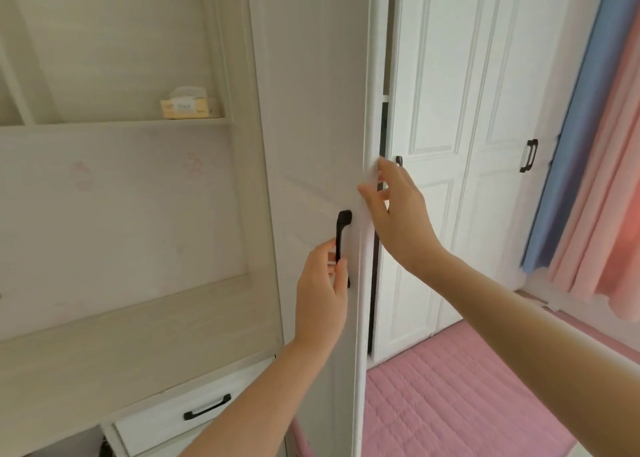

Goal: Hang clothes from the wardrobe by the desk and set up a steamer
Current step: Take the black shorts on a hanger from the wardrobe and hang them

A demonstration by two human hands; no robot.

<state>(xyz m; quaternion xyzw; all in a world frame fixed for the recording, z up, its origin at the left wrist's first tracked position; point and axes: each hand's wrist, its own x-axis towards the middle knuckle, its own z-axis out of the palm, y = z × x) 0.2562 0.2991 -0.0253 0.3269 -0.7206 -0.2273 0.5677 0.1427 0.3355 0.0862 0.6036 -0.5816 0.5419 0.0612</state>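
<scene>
Grip status: left hand [322,283] nearer, fingers curled round the lower part of handle [343,235]. Handle's long axis is vertical, most of it above those fingers. Right hand [398,211] sits higher and farther in, fingers near straight, tips on the free edge of door [311,110], holding nothing. Dark gap [374,283] runs vertical just right of the left fingers. Door barely ajar; the pull likely comes toward me, swinging left. Clothes not visible, presumably behind it. No steamer in view.
</scene>
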